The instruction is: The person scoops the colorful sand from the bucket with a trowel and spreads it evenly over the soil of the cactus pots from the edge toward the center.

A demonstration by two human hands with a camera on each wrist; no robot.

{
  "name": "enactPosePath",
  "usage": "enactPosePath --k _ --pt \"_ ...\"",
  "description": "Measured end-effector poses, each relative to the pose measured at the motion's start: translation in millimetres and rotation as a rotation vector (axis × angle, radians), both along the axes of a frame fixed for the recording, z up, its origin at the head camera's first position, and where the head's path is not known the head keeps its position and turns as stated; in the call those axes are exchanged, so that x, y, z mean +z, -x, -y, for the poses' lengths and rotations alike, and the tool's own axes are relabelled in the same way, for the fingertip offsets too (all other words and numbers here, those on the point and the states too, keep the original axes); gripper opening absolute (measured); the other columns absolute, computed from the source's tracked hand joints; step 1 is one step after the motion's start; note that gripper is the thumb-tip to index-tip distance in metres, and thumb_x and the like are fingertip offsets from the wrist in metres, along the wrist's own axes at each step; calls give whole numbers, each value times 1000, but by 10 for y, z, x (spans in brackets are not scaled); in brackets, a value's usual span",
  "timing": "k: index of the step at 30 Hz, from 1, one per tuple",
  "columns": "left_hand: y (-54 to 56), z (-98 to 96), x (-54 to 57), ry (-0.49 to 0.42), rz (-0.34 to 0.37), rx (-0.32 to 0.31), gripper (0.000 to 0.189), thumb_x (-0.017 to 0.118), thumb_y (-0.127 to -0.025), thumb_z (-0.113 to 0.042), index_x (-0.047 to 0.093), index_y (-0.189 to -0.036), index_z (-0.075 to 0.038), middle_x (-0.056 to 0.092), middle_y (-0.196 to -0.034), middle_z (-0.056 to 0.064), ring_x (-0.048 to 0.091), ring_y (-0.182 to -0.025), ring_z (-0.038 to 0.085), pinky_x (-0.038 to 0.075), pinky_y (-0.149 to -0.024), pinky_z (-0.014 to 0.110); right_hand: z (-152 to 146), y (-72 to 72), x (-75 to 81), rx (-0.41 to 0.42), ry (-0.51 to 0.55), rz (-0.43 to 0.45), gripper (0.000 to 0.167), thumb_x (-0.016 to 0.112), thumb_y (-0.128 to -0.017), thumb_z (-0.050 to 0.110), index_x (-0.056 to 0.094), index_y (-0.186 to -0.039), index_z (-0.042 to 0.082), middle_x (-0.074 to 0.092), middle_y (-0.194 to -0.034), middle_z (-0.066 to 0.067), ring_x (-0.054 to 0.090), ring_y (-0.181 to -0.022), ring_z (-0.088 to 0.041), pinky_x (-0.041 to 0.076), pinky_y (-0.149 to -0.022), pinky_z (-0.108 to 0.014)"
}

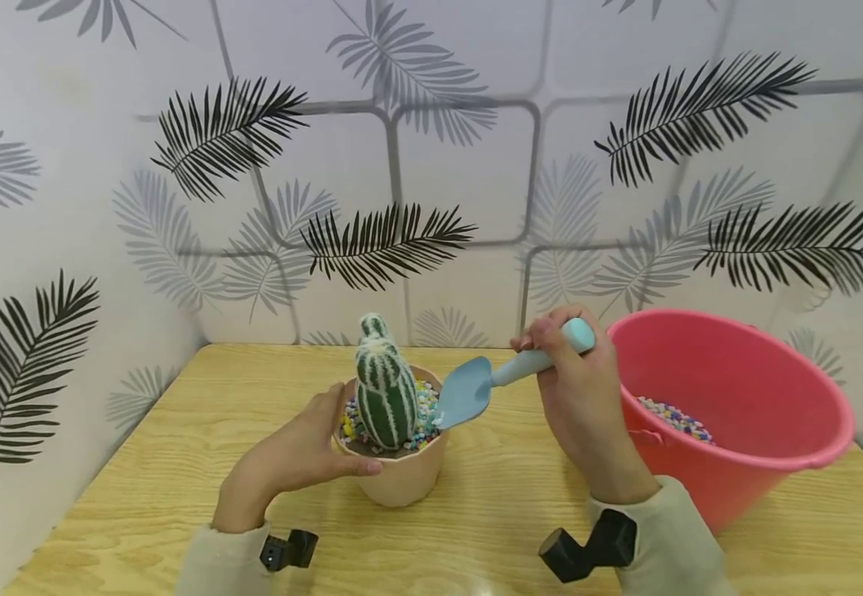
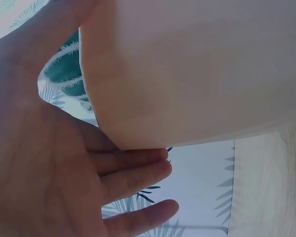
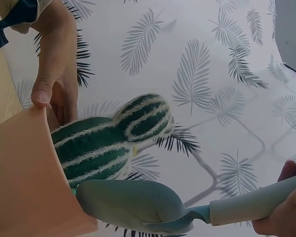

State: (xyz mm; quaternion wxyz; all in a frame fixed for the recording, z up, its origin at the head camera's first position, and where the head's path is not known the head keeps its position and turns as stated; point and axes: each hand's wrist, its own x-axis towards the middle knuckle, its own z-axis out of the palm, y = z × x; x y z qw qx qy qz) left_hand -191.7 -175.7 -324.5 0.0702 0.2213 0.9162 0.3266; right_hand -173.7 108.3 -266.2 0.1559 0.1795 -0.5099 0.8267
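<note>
A striped green cactus point(image 1: 384, 397) stands in a peach flower pot point(image 1: 403, 482), with small coloured pebbles point(image 1: 427, 409) around its base. My left hand point(image 1: 290, 455) holds the pot at its left side, thumb at the near rim and fingers along the far side. In my right hand point(image 1: 579, 389) I grip the handle of a light blue trowel point(image 1: 469, 391). Its blade tilts down leftward, the tip right at the pot's right rim beside some pale pebbles. In the right wrist view the blade point(image 3: 133, 205) overlaps the rim, close below the cactus point(image 3: 96, 148).
A large pink bucket point(image 1: 744, 372) stands at the right, close beside my right forearm, with coloured pebbles point(image 1: 676, 420) inside. Pot and bucket rest on a light wooden table point(image 1: 253, 397). Behind it rises a wall point(image 1: 469, 182) with a leaf pattern.
</note>
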Motion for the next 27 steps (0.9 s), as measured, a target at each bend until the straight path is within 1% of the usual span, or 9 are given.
enactPosePath --k 5,8,12,15,17,20,23,27 --pt "-24 -28 1 12 -8 20 104 78 -76 -44 18 -149 1 33 -144 29 32 -134 45 33 -105 61 5 24 16 9 14 -18 20 49 -97 3 52 -80 13 55 -74 1 54 -76 -12 49 -82 -28" --pt "-48 -63 18 30 10 56 106 77 -77 -46 15 -149 3 33 -142 31 34 -133 46 35 -103 60 33 50 -13 11 0 -13 20 50 -97 3 52 -80 13 55 -75 2 54 -77 -12 48 -83 -28" --pt "-91 -125 57 74 42 121 110 75 -76 -50 13 -149 4 33 -142 33 38 -131 47 39 -100 60 76 84 -72 2 -14 -4 19 52 -97 4 51 -79 12 53 -75 3 53 -78 -13 48 -84 -28" --pt "-121 -185 73 119 39 154 112 74 -76 -54 12 -149 5 34 -141 34 42 -127 48 42 -97 59 78 101 -115 -9 2 -6 19 52 -96 3 51 -79 12 53 -74 3 53 -78 -13 47 -84 -28" --pt "-137 -216 81 147 23 171 113 73 -75 -56 13 -149 6 37 -139 34 45 -124 48 44 -95 58 75 111 -130 -7 12 -13 19 52 -96 3 51 -80 12 53 -74 3 53 -78 -13 47 -84 -28" --pt "-139 -231 82 176 -16 177 114 72 -74 -59 14 -149 5 40 -136 34 49 -120 47 46 -91 57 66 126 -133 -11 19 -18 21 49 -96 1 51 -79 12 53 -73 2 52 -77 -13 46 -83 -28" --pt "-120 -192 73 171 -40 162 111 71 -75 -60 18 -149 3 41 -137 32 49 -121 46 46 -91 57 50 144 -121 -21 53 1 25 44 -97 -1 50 -76 12 52 -70 2 50 -74 -14 45 -81 -29" --pt "-105 -67 61 100 -9 148 106 72 -76 -57 23 -147 3 36 -145 27 42 -130 44 41 -99 57 18 158 -102 -18 101 30 29 41 -97 -1 49 -73 11 50 -67 1 48 -70 -15 45 -78 -29"
